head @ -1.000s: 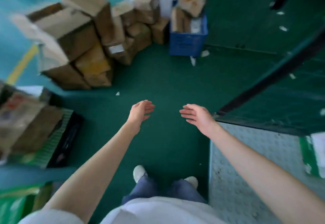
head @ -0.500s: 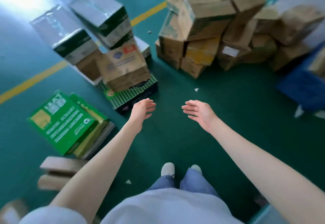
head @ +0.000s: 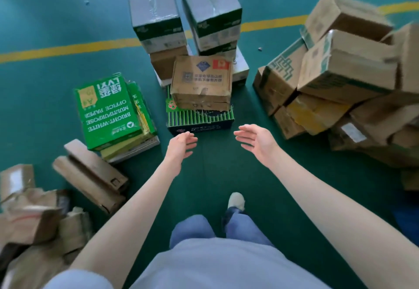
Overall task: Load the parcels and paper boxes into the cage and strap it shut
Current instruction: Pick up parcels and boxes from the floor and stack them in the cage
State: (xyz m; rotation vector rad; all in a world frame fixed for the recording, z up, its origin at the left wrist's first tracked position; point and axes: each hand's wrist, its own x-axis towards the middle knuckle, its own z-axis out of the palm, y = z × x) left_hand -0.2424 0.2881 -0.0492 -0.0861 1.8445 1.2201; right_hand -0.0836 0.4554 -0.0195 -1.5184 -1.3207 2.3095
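A brown cardboard parcel sits on a green-striped dark paper box straight ahead on the green floor. My left hand hovers empty just in front of that striped box, fingers relaxed. My right hand is held out to its right, palm inward, holding nothing. Green office-paper packs lie stacked to the left. Two tall grey-topped paper boxes stand behind. The cage is out of view.
A heap of brown cartons fills the right side. Flattened and crumpled cardboard lies at the lower left. A yellow floor line runs across behind the boxes. My feet stand on open green floor.
My view has swung left from the cage and blue crate to the paper boxes, which are closer and centred now. Both hands stayed outstretched and empty.
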